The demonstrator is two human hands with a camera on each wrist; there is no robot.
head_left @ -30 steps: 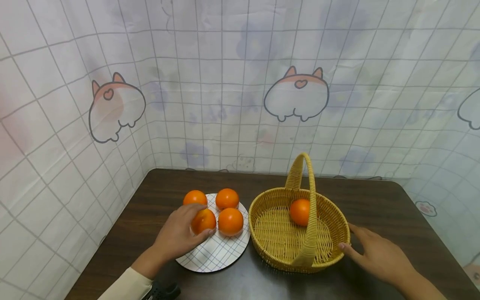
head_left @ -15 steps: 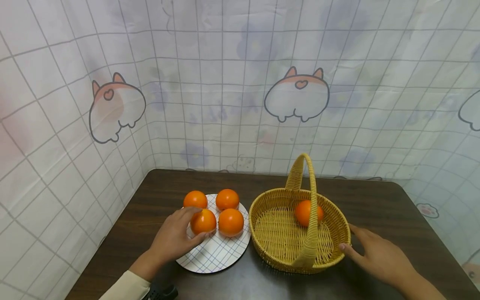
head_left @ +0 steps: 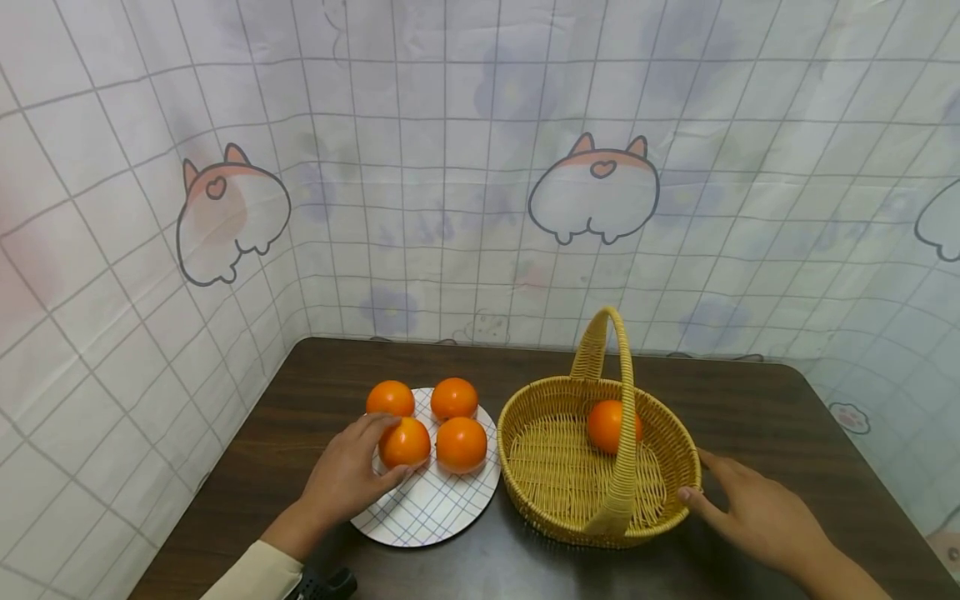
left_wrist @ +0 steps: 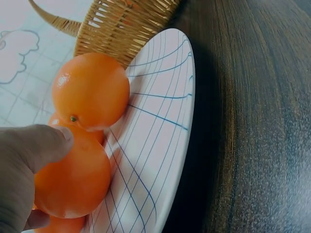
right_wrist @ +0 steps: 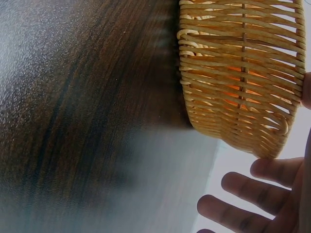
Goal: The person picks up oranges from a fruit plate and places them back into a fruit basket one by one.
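Observation:
In the head view, a round white plate [head_left: 435, 512] with a blue grid bears several oranges. My left hand [head_left: 341, 471] reaches over its left side, with thumb and fingers around the near-left orange [head_left: 406, 443]. The left wrist view shows the thumb [left_wrist: 46, 143] on that orange's skin, while most other fingers are hidden. Right of the plate stands a yellow wicker basket [head_left: 525, 492] with a tall handle and one orange [head_left: 604, 425] inside. My right hand [head_left: 768, 512] rests at the basket's right side, thumb at the rim, fingers [right_wrist: 257, 191] spread and fairly straight.
Plate and basket stand close together on a dark wood-grain table [head_left: 337, 367]. A white grid-patterned cloth [head_left: 465, 200] with cartoon prints hangs behind and at the sides. The basket handle [head_left: 624, 417] arches high over its middle.
The orange in the basket has rolled slightly right, then a touch back. My left hand has shifted a little around its orange, which still sits on the plate. The right hand stays put.

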